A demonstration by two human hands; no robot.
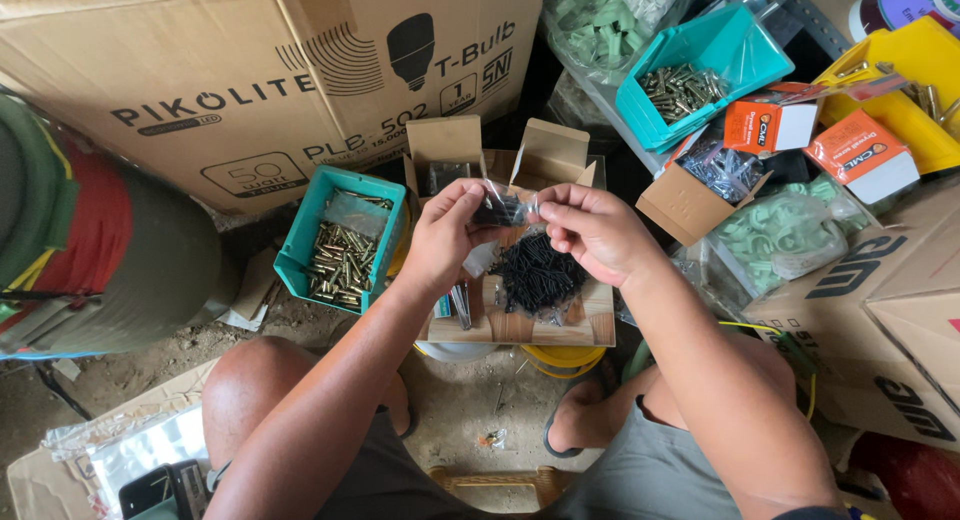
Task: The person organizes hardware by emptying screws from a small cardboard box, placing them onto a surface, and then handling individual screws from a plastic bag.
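Both hands meet over the middle of the scene, pinching one small clear plastic bag (pixel 503 210) of dark screws between them; the left hand (pixel 447 235) has its grip closed on the bag's left end, thumb and fingertips tight, and the right hand (pixel 592 230) has its grip closed on the right end. The bag hangs just above a pile of black screws (pixel 537 272); the pile lies on a wooden board (pixel 520 325) with an open cardboard box (pixel 545 152) at its far edge. Left of the board stands a teal bin (pixel 305 242) of brass-coloured screws; a second teal bin (pixel 745 52) sits far right, near orange-and-white cartons (pixel 860 155) and a bag of pale green clips (pixel 785 240). A large cardboard carton (pixel 200 70) fills the far left. The person's bare knees show at the near edge.
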